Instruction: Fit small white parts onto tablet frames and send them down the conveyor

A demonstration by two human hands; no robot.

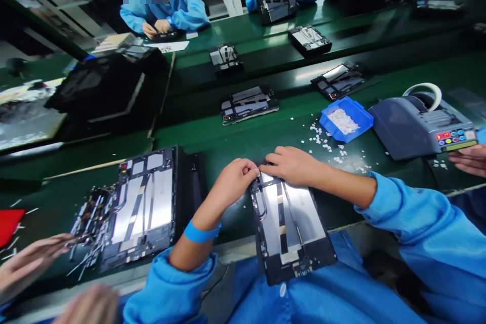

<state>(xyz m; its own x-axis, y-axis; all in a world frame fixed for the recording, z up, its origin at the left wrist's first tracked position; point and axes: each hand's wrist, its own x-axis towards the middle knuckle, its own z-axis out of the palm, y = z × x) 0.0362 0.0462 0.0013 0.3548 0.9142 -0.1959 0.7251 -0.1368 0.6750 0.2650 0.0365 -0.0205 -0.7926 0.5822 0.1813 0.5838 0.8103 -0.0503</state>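
Observation:
An opened tablet back (290, 228), with silver plates and black ribbon strips inside, leans from my lap onto the edge of the green bench (243, 142). My left hand (232, 180) is curled in a pinch at the tablet's top left corner. My right hand (291, 166) lies over the top edge beside it, fingers bent and pressed down. The fingertips of both hands meet at that corner, and what they pinch is too small to make out. I wear a blue band on my left wrist.
A second open tablet (140, 207) lies left of me beside a heap of small strips (88, 223). A blue bin (346, 119) of white bits and a tape dispenser (419, 124) stand right. Other people's hands show at the left (32, 260) and right (469, 158). More tablets lie on the belt.

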